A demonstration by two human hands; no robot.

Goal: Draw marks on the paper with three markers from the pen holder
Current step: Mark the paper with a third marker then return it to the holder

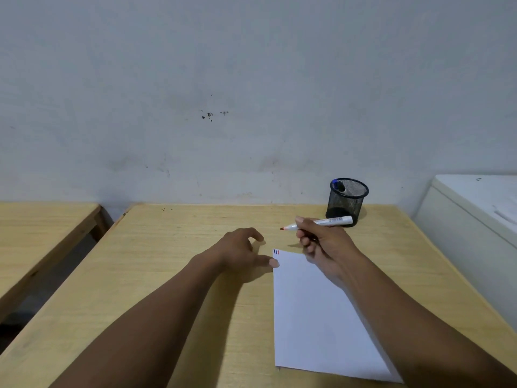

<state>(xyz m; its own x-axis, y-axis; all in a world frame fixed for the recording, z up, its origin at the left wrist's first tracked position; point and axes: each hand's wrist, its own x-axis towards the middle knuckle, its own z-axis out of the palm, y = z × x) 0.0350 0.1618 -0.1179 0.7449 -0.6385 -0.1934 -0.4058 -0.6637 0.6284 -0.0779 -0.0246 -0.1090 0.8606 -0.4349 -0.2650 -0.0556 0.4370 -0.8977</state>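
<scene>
The right hand (321, 242), right of centre, is closed around an uncapped red-tipped marker (319, 222), its tip raised clear of the paper (316, 312), probably between strokes. The left hand (240, 250) is loosely spread and empty, thumb at the paper's upper-left corner beside three small marks (276, 252), likely steadying it. The holder (347, 201) stands behind, two markers inside.

Pretty bare room: a pale grey-white wall (251, 79) with scuffs and a cluster of small dark specks (208, 115) near the middle. A light wooden table (173, 275) is pushed up against it, a second wooden table (36, 228) sits just left across a narrow gap, and a white cabinet (472, 214) stands to the right. Lighting's soft and even.
</scene>
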